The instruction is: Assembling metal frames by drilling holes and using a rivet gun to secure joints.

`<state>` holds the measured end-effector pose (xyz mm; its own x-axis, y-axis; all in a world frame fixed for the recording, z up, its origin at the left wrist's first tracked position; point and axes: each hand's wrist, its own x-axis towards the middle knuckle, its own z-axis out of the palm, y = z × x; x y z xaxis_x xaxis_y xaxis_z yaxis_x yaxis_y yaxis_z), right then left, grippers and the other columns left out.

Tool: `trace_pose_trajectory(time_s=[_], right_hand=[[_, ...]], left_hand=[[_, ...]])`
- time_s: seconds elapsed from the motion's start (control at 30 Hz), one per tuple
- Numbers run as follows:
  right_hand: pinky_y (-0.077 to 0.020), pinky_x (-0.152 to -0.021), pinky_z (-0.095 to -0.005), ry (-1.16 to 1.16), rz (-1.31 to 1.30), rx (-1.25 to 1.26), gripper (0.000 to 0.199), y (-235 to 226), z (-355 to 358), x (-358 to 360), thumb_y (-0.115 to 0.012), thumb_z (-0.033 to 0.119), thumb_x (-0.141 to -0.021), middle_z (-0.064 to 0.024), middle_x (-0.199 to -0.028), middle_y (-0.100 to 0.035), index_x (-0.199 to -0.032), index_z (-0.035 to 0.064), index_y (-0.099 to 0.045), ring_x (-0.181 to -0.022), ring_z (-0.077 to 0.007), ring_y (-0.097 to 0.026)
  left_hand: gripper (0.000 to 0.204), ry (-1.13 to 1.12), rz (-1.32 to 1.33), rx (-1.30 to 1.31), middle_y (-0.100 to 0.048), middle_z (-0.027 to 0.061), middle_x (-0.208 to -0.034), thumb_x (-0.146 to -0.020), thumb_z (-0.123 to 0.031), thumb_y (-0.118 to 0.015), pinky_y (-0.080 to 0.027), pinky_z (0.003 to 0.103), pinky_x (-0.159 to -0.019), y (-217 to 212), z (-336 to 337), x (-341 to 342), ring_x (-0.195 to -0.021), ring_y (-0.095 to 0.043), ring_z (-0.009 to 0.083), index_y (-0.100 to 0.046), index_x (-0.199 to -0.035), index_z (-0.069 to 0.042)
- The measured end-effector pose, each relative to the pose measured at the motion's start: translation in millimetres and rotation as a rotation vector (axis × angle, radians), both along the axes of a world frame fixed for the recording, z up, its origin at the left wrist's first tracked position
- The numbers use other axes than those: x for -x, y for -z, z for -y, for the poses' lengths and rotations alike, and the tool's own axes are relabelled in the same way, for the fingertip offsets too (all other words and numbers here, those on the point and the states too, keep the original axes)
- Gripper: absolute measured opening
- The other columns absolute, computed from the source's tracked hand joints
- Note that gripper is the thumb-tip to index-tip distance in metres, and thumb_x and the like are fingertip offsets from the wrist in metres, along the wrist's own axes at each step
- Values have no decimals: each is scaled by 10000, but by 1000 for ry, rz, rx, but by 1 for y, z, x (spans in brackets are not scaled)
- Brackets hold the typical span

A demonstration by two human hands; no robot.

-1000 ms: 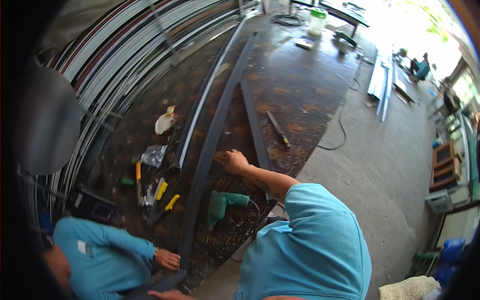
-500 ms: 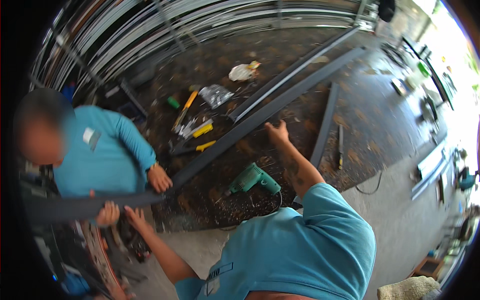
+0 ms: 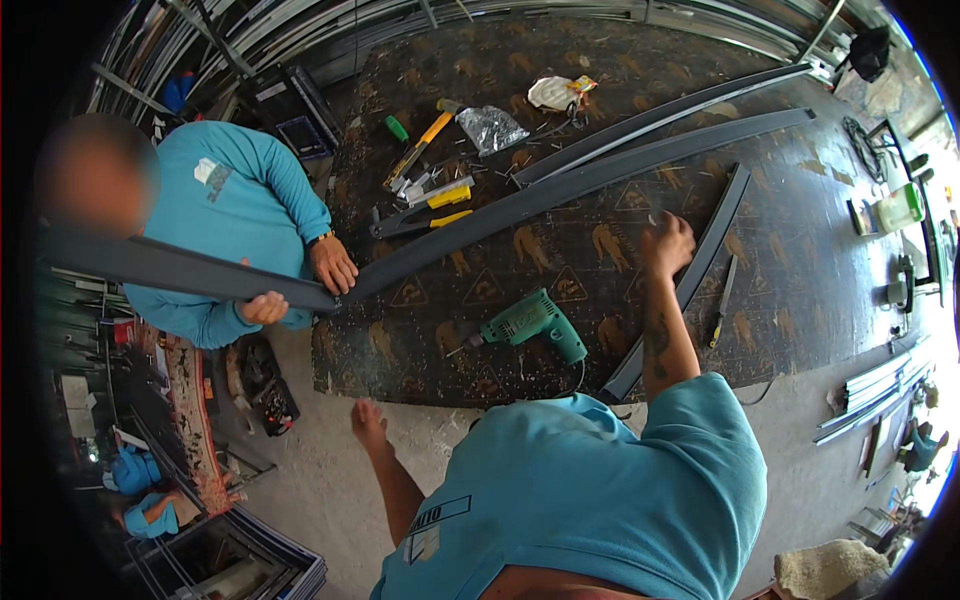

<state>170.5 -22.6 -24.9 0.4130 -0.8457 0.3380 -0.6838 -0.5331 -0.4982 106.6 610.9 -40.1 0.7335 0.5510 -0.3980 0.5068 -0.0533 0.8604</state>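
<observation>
My left hand [image 3: 370, 426] is in the air just off the table's near edge, fingers loosely apart and nothing in them. Over the table, my right hand [image 3: 668, 245] is curled beside a short dark grey metal profile [image 3: 712, 240]; whatever its fingers may hold is too small to make out. A long dark grey profile [image 3: 590, 185] crosses the table, and its left end meets another grey profile [image 3: 190, 272]. A co-worker grips that second piece with one hand and presses near the joint with the other. Between my arms lies a green power drill [image 3: 530, 322].
A further long profile [image 3: 660, 122] lies behind. Pliers-like tools with yellow handles [image 3: 450, 194], a hammer [image 3: 432, 130], a plastic bag [image 3: 490, 130] and a green-handled tool [image 3: 397, 128] rest at the far left. A yellow-ended thin tool [image 3: 724, 305] lies right. The co-worker [image 3: 230, 200] stands left.
My left hand has come away from the grey profile, moving right. My right hand has moved right across the table and its fingers have curled. The co-worker still holds the profile.
</observation>
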Motion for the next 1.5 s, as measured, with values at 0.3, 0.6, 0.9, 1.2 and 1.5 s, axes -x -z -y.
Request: trace_pose_trajectory(time_s=[0.3, 0.6, 0.9, 1.2, 1.5], right_hand=[[-329, -1063, -515, 47, -213, -289, 830, 31, -6, 101, -744, 314, -713, -231, -1437, -340, -1428, 169, -349, -1291, -471, -342], [-359, -1012, -561, 79, -242, -192, 733, 20, -8, 92, -730, 306, -723, -205, -1437, -358, -1382, 179, -434, -1305, -438, -341], [-401, -1000, -438, -243, -2, -131, 520, 51, 28, -3, -710, 301, -746, -192, -1178, -614, -1180, 33, -614, -1163, -356, -529], [-412, -1024, -458, 175, 17, -820, 1177, 38, 21, -170, -839, 568, -586, -302, -1362, -409, -1424, -8, -247, -1230, -441, -455], [-471, -647, -369, 13, 806, -1541, 469, 39, 23, -215, -800, 307, -741, -77, -977, -542, -1048, 65, -540, -834, -230, -566]], left_hand=[[597, -11, -35, 31, -535, 125, -1331, -898, -402, -609, -451, 434, -894, -3, 24, 19, -1156, -564, 294, -456, -1366, -64], [535, 173, 129, -23, -620, 81, -1193, -885, -412, -654, -447, 350, -855, 28, 48, 3, -1049, -585, 192, -561, -1259, -40], [387, 171, 201, -144, -617, 78, -942, -873, -361, -689, -439, 302, -773, 37, 52, 3, -889, -571, 170, -619, -1022, -10], [304, 125, 316, -295, -564, 64, -727, -833, -310, -715, -453, 329, -642, 69, 56, -8, -679, -554, 184, -594, -823, -32], [370, 177, 68, -463, -660, 111, -823, -789, -346, -733, -505, 373, -705, 58, 58, -13, -816, -659, 278, -669, -970, -29]])
